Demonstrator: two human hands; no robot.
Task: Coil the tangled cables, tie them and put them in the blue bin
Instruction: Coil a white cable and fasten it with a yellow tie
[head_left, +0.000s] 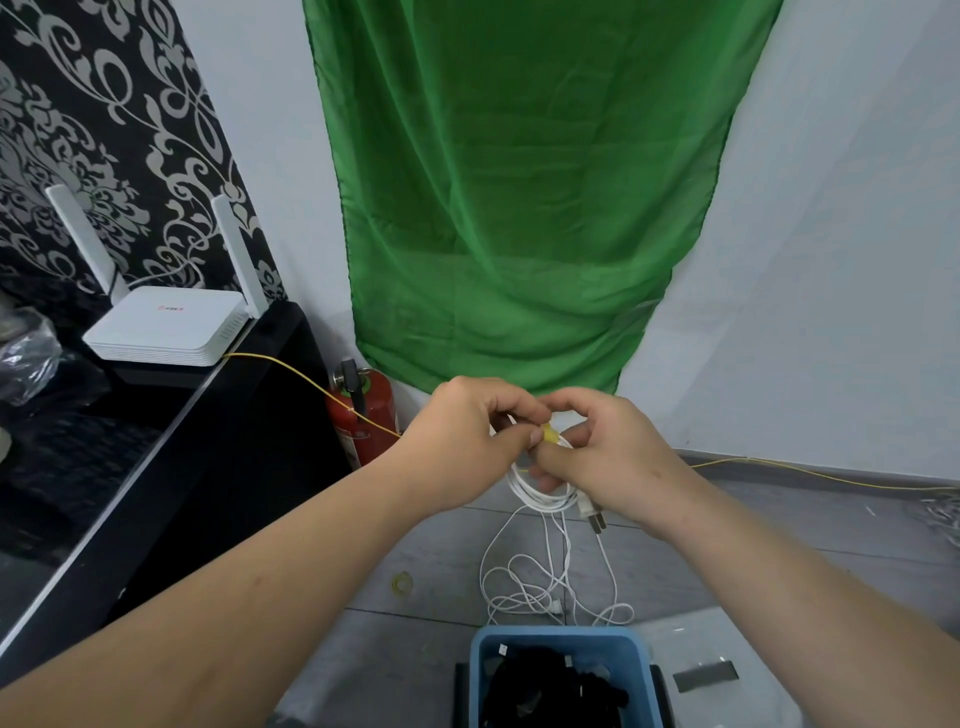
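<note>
Above blue bin (561, 635), white cable (540, 498) between left hand (467, 431), right hand (615, 457)

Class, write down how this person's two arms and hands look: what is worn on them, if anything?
The left hand and right hand are bare, with no gloves and no rings in view. The left arm and right arm are uncovered as far as the frame edge: no sleeves, watch or bracelet show.

two hands (467, 431) (610, 457), one blue bin (561, 637), one router (166, 327), one extinguisher (371, 415)
</note>
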